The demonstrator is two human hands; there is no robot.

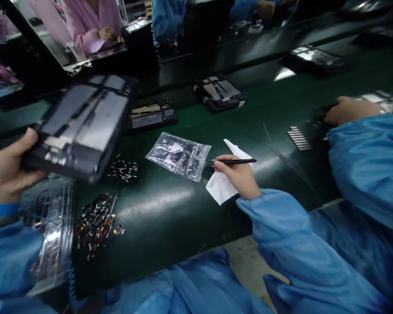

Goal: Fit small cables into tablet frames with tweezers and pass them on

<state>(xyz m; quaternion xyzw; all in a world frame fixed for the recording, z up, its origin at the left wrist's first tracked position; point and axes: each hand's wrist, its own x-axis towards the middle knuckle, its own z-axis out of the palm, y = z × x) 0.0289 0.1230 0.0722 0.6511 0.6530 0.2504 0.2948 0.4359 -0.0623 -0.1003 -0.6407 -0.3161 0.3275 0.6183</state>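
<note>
At the left, my left hand [11,168] grips the near left corner of a dark tablet-like device [85,120], raised above the table with its silvery inner parts showing. My right hand [237,174] pinches black tweezers [239,161] over a white cloth [220,187]. Left of the tweezers' tip lies a clear plastic bag [179,156] with small dark parts inside. Below the raised device are a scatter of tiny pieces [124,169] and a pile of small dark connectors [96,224].
Clear plastic trays [54,231] stand at the left edge. More open devices [219,92] lie farther back on the green table [170,226]. A co-worker's hand [350,111] is at the right, near small metal strips [298,138]. People in pink and blue work across the table.
</note>
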